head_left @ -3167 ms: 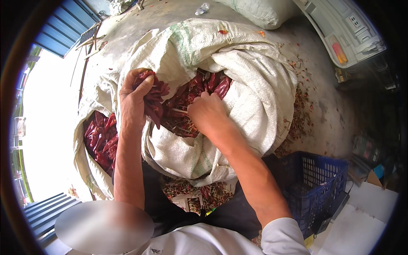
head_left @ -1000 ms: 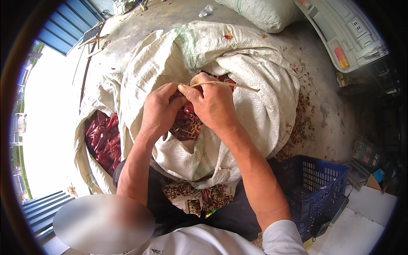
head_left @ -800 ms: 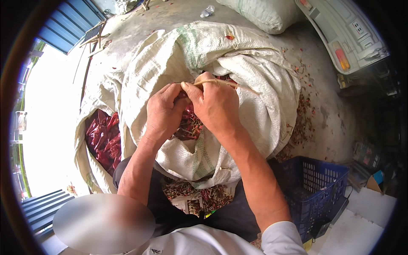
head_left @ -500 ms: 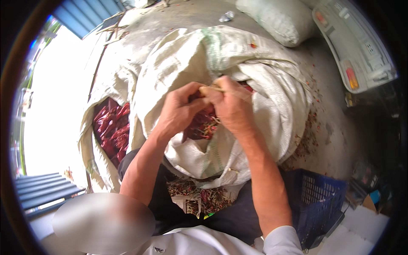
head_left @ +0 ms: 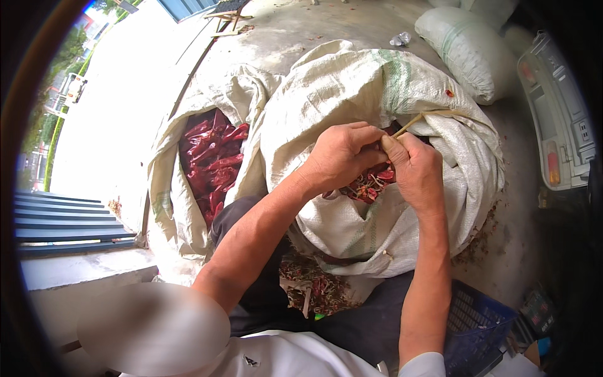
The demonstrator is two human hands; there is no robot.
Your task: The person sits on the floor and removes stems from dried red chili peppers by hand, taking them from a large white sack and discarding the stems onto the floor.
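Observation:
My left hand (head_left: 347,154) and my right hand (head_left: 417,168) meet over the mouth of a large white woven sack (head_left: 308,119). Both are closed, with thumbs and fingertips pressed together. A thin tan stalk-like strip (head_left: 408,124) sticks out from between them toward the upper right; the right fingers pinch its near end. What the left fingers grip is hidden behind the knuckles. Below the hands, red dried chilies and pale stem bits (head_left: 367,187) show inside the sack. To the left, a smaller woven sack (head_left: 164,157) stands open, holding larger dark red dried chilies (head_left: 215,160).
Chili scraps (head_left: 314,283) lie on the floor between my legs. A blue plastic crate (head_left: 477,314) sits at the lower right. At the back right are a stuffed white sack (head_left: 468,53) and a grey plastic case-like panel (head_left: 559,113). Blue slats (head_left: 72,217) border the left side.
The whole view has shifted, so sacks and hands appear farther right. My hands stay together over the large sack, and the tan strip now sticks out more plainly beyond the fingers.

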